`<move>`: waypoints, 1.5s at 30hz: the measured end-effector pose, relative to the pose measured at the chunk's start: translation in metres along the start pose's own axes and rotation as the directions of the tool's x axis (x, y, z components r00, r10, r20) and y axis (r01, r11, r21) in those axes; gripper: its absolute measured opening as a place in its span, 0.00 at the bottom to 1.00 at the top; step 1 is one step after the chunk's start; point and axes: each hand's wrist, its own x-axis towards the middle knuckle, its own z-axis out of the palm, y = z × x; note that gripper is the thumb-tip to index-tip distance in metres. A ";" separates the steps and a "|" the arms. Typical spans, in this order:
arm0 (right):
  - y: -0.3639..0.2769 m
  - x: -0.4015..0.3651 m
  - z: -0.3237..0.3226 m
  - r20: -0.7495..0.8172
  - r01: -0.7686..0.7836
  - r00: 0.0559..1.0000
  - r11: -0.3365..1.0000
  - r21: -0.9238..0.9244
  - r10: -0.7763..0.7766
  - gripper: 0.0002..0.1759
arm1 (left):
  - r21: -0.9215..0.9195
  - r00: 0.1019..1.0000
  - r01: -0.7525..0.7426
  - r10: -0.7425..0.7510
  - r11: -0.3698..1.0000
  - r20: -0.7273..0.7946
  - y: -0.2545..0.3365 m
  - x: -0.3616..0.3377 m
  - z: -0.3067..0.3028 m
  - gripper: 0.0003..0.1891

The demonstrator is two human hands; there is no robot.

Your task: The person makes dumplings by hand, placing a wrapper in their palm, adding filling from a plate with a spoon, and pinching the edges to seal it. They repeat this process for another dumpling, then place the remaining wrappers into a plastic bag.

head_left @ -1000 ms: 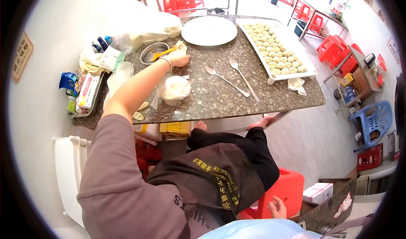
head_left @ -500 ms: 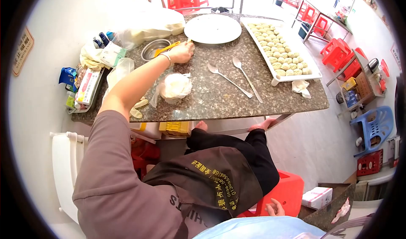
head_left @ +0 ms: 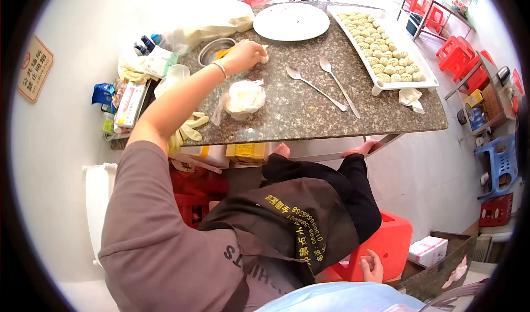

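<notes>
My left hand, with a bracelet at the wrist, reaches over the table beside a steel bowl. Its fingers are closed on a small crumpled white piece, partly hidden by the hand. An orange-yellow utensil lies in the bowl, half covered by my hand. Nearer me sits a white lump in a plastic bag. Two spoons lie to the right, and a white oval plate is beyond my hand. Low by my side, my right hand hangs with loosely curled, parted fingers, holding nothing.
A white tray carries rows of ridged greenish pieces; crumpled tissue lies below it. A filled plastic bag, gloves and packaged goods line the left. A red stool stands beside me.
The whole view has shifted, so the table appears farther right and higher. My left hand stays near the bowl, and the white piece now shows at its fingertips. My right hand shows more fully.
</notes>
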 end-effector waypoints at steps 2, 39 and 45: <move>-0.009 -0.001 0.002 0.011 -0.039 0.999 0.999 -0.022 0.039 0.22 | -0.009 0.997 -0.028 0.028 1.000 -0.066 -0.002 0.014 0.006 0.09; -0.030 -0.010 0.007 -0.086 -0.079 0.994 0.993 -0.091 0.072 0.21 | -0.271 0.902 -0.023 0.137 0.962 0.410 0.146 -0.021 0.003 0.14; -0.031 -0.010 0.008 -0.096 -0.076 0.993 0.992 -0.100 0.067 0.21 | -0.158 0.950 -0.210 0.239 0.965 0.200 0.173 -0.032 0.039 0.12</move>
